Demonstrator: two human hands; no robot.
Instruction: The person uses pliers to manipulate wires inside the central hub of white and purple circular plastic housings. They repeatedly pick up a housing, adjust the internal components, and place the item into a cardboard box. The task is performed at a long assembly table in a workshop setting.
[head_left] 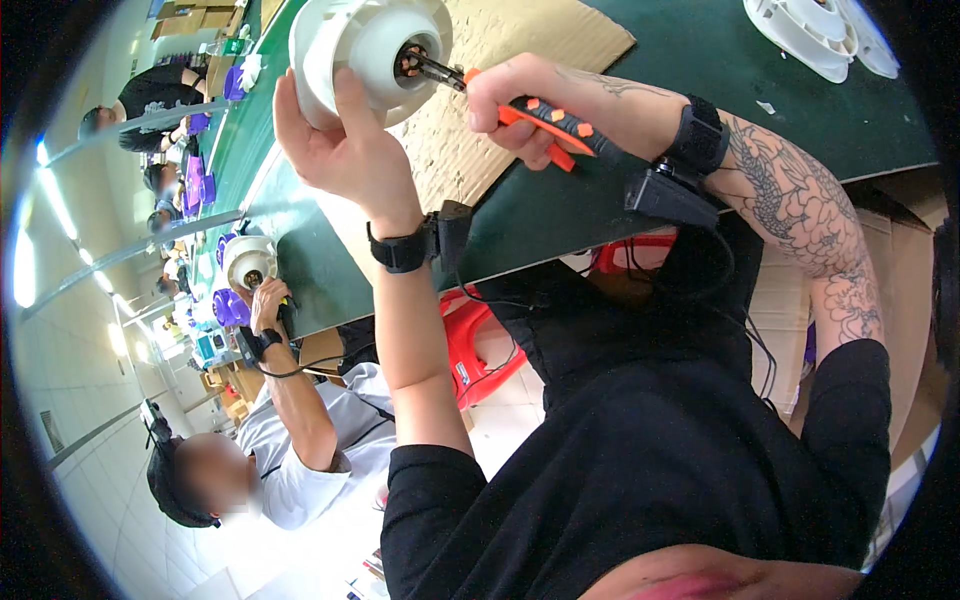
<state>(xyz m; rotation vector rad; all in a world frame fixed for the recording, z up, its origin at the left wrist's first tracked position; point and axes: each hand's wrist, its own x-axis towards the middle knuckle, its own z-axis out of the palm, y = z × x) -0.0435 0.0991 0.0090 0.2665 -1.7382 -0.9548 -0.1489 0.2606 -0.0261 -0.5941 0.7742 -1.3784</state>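
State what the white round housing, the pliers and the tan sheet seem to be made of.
White housing: likely moulded plastic, smooth with a soft sheen, given its even colour and ribbed rim. Pliers: probably metal at the head, dark with a faint shine; the orange and black handles could be plastic or rubber. Tan sheet: apparently cardboard, matte, from its brown, scuffed surface.

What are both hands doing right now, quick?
Left hand: holding the round white part at its near side.
Right hand: closed around the orange-and-black pliers, their tip at the white part's middle opening.
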